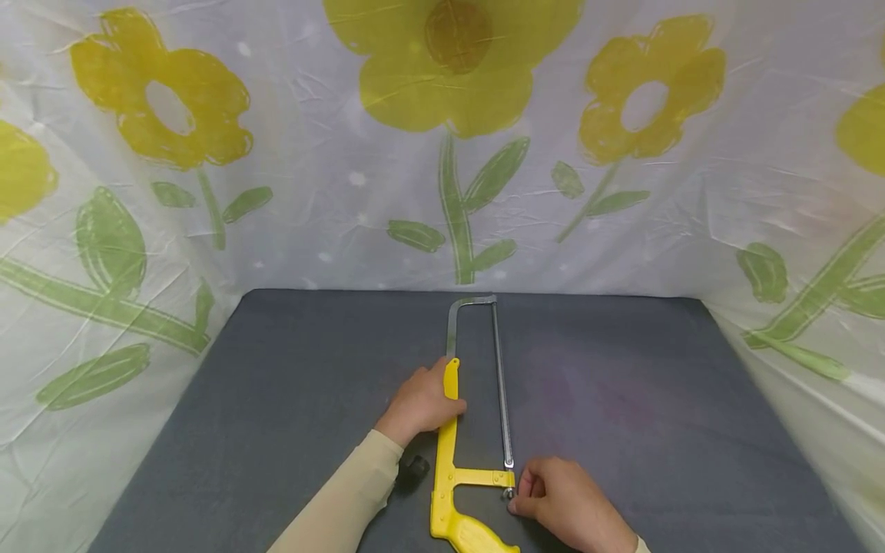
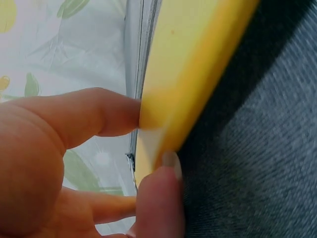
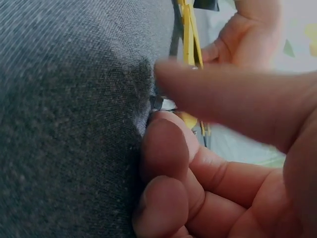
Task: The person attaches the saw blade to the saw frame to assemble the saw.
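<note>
A hacksaw with a yellow frame and pistol handle lies on the dark cloth, its silver front bow pointing away from me. Its blade side faces right. My left hand grips the yellow frame bar about midway, thumb across its top; the left wrist view shows thumb and fingers pinching the yellow bar. At the near end of the blade sits a small metal wing nut. My right hand pinches at it between thumb and curled index finger, which partly hide it in the right wrist view.
A dark grey cloth covers the table. Behind and at both sides hangs a white curtain with yellow flowers and green leaves. A small black object shows under my left wrist, beside the saw frame.
</note>
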Demonstrator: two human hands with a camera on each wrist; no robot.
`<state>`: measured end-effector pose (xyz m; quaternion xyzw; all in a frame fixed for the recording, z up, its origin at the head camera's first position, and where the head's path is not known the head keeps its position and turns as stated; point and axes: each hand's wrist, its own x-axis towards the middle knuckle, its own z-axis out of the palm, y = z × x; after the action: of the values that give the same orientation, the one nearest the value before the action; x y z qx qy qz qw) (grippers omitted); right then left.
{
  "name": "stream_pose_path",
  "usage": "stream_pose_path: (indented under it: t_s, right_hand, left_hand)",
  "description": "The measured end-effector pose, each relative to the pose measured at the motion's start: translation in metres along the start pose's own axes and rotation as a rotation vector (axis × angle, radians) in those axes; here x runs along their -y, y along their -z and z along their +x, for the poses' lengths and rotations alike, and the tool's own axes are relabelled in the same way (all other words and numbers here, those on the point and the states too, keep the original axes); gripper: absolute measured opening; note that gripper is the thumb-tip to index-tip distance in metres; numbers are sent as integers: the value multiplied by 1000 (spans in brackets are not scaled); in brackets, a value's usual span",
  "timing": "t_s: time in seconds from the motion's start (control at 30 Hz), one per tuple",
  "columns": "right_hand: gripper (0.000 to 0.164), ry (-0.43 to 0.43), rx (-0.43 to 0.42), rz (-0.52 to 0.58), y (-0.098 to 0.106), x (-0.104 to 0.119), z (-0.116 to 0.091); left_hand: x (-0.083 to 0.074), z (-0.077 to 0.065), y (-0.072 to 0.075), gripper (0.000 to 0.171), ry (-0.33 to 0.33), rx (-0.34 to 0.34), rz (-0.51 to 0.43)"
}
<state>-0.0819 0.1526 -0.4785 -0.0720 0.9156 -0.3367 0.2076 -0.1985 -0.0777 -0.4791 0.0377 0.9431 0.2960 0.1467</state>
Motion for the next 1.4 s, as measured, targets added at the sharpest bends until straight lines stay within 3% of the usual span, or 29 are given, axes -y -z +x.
stream_pose_path:
  t_s: [0.23,0.53,0.83,1.4]
  right_hand:
    - [39,-50,-11,13,-3,6,-1]
    - [37,-62,-23,-14,-6,6,2]
    - [37,-82,1,38,-5,5,4]
    - [33,-13,-38,17,-5,1,2]
  left_hand:
    - [0,0,-5,90,6,-10,11]
    - [2,1,-8,90,-16,-12,16]
    - [-1,1,-5,87,-37,-44,-1]
    - [0,0,-6,84,-25,-75,-30]
